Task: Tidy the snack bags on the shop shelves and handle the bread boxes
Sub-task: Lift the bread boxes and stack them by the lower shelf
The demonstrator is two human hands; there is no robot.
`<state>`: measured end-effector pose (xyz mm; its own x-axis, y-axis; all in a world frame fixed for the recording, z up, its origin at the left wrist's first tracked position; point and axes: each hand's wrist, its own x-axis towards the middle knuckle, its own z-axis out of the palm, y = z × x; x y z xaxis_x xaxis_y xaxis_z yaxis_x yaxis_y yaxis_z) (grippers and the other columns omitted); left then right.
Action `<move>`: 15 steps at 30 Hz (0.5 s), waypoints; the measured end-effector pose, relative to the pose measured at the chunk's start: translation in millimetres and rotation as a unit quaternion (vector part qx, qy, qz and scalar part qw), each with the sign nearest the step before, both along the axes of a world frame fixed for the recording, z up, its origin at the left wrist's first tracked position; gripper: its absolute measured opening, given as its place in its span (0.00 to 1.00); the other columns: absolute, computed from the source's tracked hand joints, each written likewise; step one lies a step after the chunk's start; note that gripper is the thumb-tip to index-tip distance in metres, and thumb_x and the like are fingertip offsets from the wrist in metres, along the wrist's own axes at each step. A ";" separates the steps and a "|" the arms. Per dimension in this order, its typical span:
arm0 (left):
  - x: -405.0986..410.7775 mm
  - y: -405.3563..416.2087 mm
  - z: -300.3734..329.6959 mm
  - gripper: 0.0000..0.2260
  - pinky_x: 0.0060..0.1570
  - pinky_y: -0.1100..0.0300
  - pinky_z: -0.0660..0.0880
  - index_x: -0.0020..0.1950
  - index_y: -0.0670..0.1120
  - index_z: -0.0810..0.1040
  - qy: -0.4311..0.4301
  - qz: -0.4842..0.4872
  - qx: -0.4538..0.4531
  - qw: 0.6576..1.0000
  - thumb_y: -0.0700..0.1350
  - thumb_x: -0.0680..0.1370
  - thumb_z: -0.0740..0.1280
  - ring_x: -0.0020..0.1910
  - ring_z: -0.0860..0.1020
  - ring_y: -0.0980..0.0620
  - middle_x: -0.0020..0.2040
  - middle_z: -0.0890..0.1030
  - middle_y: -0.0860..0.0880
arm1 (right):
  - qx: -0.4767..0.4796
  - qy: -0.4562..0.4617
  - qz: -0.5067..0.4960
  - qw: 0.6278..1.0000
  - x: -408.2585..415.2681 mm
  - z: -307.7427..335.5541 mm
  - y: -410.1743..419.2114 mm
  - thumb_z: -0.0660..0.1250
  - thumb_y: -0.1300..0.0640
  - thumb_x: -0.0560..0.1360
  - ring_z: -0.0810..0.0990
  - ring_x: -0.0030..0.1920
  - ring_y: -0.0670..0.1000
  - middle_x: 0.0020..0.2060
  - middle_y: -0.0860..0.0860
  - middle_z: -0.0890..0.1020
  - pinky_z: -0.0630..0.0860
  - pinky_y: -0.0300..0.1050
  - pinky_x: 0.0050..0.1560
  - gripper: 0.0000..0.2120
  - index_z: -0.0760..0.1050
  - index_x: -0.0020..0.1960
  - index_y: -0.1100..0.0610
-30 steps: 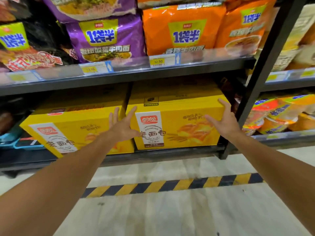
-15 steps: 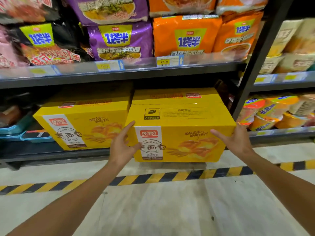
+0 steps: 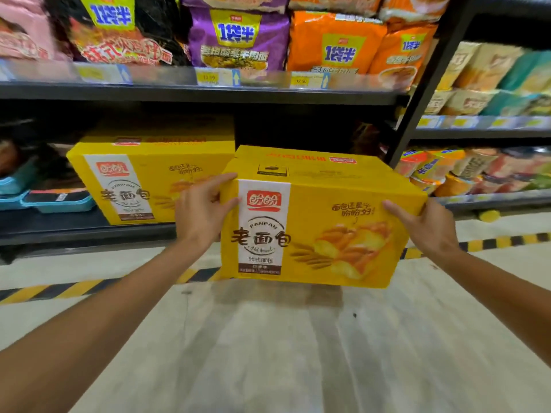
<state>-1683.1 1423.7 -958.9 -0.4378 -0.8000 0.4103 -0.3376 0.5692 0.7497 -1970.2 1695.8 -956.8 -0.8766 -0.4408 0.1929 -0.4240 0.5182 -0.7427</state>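
Left hand [image 3: 202, 210] grips the left end of a yellow bread box [image 3: 322, 231]: thumb lies over the top front corner, fingers wrap round the side face. Right hand [image 3: 429, 226] grips the right end the same way, thumb on the front face, fingers out of sight behind the edge. Both grips are taken up by the box and hold nothing else.

The box hangs in the air between the hands, out in front of the lower shelf [image 3: 89, 231] and above the floor [image 3: 268, 353], tilted slightly down to the right. It touches neither.

Handling, by judgement: printed cardboard, stiff at edges and corners, smooth and perhaps a little slick on the faces. Likely light for its bulk, since it holds bread, though the contents would crush if the walls were squeezed. The end-to-end hold at the upper corners suits it; a palm under the base would be safer for a long carry.

Count: two bread boxes in view, the held one and a second box [image 3: 149, 180] on the lower shelf to the left. Snack bags [image 3: 235, 37] stand in a row on the upper shelf, at least five, edges blurred. Cup snacks [image 3: 429, 171] sit on the next bay right, too blurred to count.
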 end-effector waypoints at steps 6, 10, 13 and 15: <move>38.2 14.6 20.6 0.22 0.49 0.56 0.81 0.67 0.55 0.82 -0.048 -0.023 -0.021 0.998 0.49 0.74 0.78 0.46 0.82 0.55 0.58 0.86 0.49 | 0.037 0.034 -0.037 0.998 28.5 7.9 23.7 0.68 0.26 0.68 0.79 0.40 0.56 0.34 0.51 0.80 0.72 0.50 0.37 0.31 0.77 0.41 0.56; 66.1 21.8 2.7 0.22 0.41 0.64 0.77 0.66 0.55 0.82 -0.079 -0.026 0.027 0.996 0.49 0.73 0.79 0.43 0.82 0.57 0.51 0.87 0.50 | 0.062 0.031 -0.028 0.997 39.6 -3.7 22.8 0.70 0.28 0.69 0.80 0.39 0.53 0.34 0.51 0.82 0.71 0.51 0.42 0.29 0.81 0.42 0.57; 90.3 18.2 -15.7 0.20 0.43 0.64 0.77 0.65 0.55 0.83 -0.107 -0.014 0.040 0.993 0.49 0.73 0.79 0.43 0.82 0.58 0.49 0.87 0.51 | 0.074 0.025 -0.005 0.997 48.0 -18.7 6.9 0.70 0.27 0.68 0.80 0.38 0.52 0.35 0.51 0.83 0.72 0.52 0.43 0.30 0.82 0.43 0.56; 104.9 12.8 -29.8 0.19 0.48 0.55 0.82 0.64 0.56 0.83 -0.099 -0.007 0.073 0.992 0.48 0.74 0.79 0.46 0.84 0.56 0.49 0.87 0.51 | 0.086 0.010 0.023 0.996 53.6 -35.6 -4.8 0.68 0.26 0.66 0.81 0.40 0.55 0.35 0.52 0.83 0.76 0.53 0.44 0.31 0.82 0.43 0.55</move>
